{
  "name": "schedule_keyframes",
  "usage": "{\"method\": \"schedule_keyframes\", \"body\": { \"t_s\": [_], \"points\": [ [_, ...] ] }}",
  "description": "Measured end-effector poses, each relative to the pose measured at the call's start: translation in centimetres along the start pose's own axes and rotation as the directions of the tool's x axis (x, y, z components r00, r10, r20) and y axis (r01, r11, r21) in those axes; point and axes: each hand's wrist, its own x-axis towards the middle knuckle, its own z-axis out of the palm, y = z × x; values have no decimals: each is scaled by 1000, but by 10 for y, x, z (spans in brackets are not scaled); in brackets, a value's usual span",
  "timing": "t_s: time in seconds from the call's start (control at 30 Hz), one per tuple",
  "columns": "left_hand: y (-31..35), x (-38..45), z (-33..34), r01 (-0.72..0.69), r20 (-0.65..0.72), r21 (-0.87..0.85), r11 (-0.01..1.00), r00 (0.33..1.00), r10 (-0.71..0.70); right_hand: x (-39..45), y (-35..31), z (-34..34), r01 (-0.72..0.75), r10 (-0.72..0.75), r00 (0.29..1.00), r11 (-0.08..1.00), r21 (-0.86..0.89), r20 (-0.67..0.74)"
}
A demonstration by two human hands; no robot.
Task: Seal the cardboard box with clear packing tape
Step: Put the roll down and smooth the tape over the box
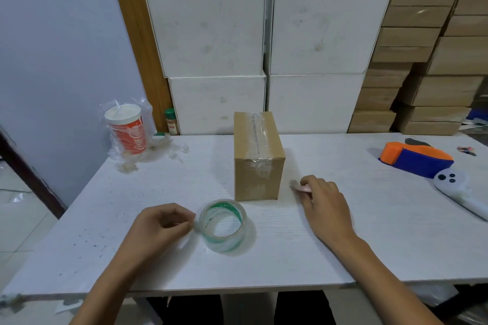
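A white table (pixel 303 240) with a faint wood grain fills the lower part of the view; small dark specks are scattered on its left side. The cardboard box (pixel 258 163) stands upright near the middle of it, flaps closed, with clear tape along the top seam and down the front face. In front of the box, lying flat, is the roll of clear packing tape (pixel 224 228) with a green inner core. The left hand (pixel 161 227) is just beside the roll – its fingers are curled together, pinching at the roll's left edge. The right hand (pixel 326 206) rests on the table to the right of the box, fingers bent around a small pink object (pixel 301 188); what it is I cannot tell.

At the far left stands a red paper cup (pixel 126 130) in a plastic bag. At the right lie an orange and blue tape dispenser (pixel 417 158) and a white controller (pixel 459 192). Behind the table are stacked white boxes (pixel 264 34) – and brown cartons (pixel 422 74) to the right.
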Motion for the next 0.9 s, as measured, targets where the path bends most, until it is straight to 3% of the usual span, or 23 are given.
{"method": "schedule_keyframes", "body": {
  "t_s": [0.1,0.33,0.57,0.67,0.8,0.9],
  "points": [
    [-3,-2,-7,-51,6,125,991,999,51,-1,-1,0,7,-7,1000,1000,-29,4],
    [-9,1,-14,-117,5,221,968,993,119,-5,-4,-4,8,-8,1000,1000,-7,8],
    [3,11,-34,-153,144,294,944,983,115,-6,-6,-14,-55,47,992,996,65,115],
    [25,18,-42,-219,194,296,930,967,166,-3,-14,-29,-96,82,992,981,167,93],
    [75,31,-20,-381,120,220,898,924,363,6,-44,-57,47,-36,999,923,381,-36],
    [106,45,13,-527,46,251,812,844,534,15,-67,-66,212,-193,977,886,413,-87]
  ]
}}
